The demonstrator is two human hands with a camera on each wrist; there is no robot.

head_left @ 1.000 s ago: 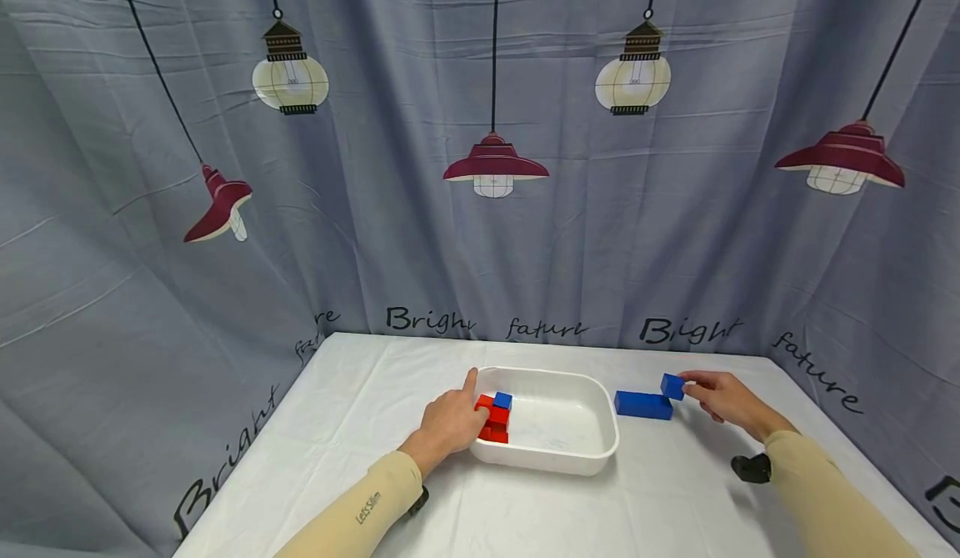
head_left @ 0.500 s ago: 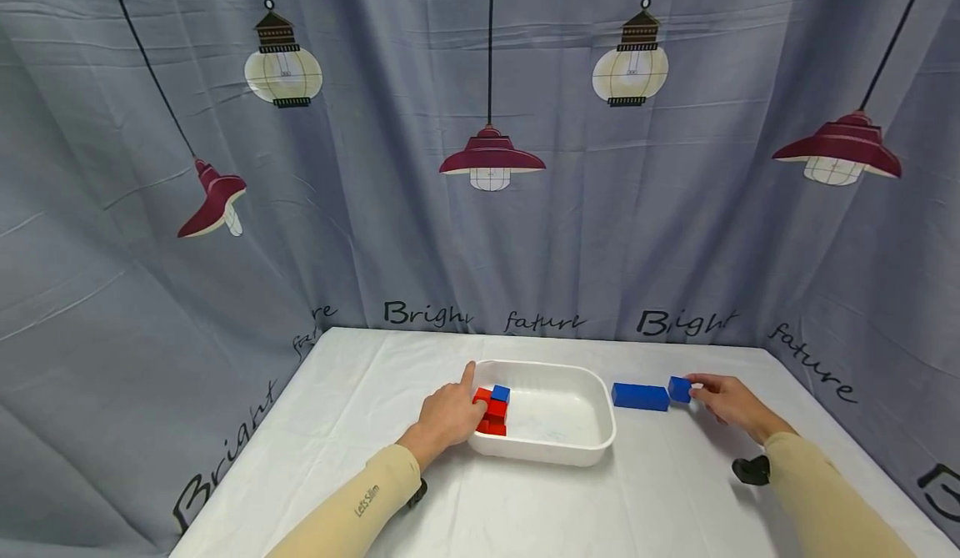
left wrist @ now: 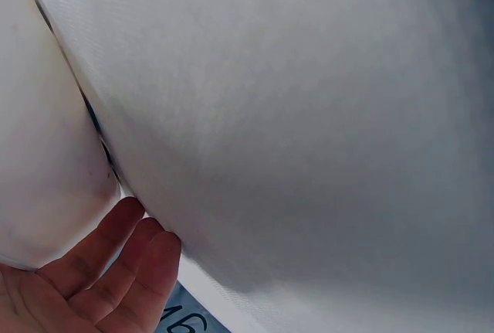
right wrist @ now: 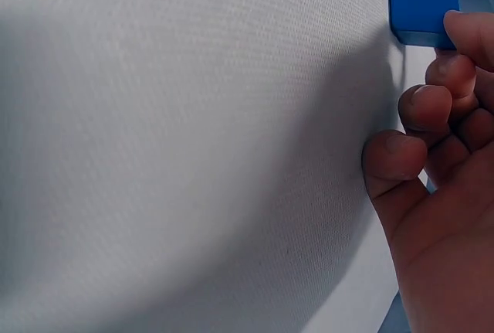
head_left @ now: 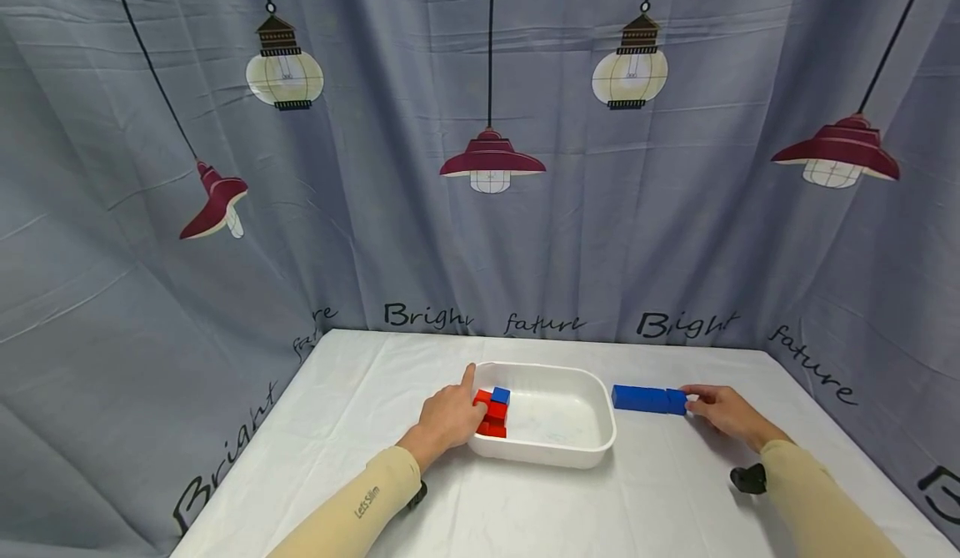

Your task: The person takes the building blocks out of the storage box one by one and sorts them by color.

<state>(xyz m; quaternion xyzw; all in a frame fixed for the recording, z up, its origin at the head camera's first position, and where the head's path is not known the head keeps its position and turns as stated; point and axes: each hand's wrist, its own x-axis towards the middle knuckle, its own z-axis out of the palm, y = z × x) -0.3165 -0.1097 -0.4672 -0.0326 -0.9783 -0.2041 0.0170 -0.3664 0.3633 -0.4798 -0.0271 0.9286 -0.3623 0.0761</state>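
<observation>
My left hand (head_left: 448, 414) grips the left wall of a white plastic tray (head_left: 540, 455), its thumb inside and its index finger along the rim. In the left wrist view the fingertips (left wrist: 158, 252) reach under the outer side of the tray (left wrist: 46, 117). Beside the thumb, several red blocks (head_left: 497, 411) and a blue cube (head_left: 501, 395) sit in the tray's left end. To the right of the tray my right hand (head_left: 729, 414) pinches a blue cube (head_left: 677, 402) (right wrist: 423, 1) against the right end of a blue bar (head_left: 639, 399) on the table.
A white cloth covers the table (head_left: 525, 516). Behind it hangs a grey-blue curtain (head_left: 420, 233) printed with lamps and lettering. Black wrist devices (head_left: 748, 480) sit under both sleeves.
The right hand has brought the blue cube down from above the bar's right end to the table, in line with the bar. The left hand stays on the tray.
</observation>
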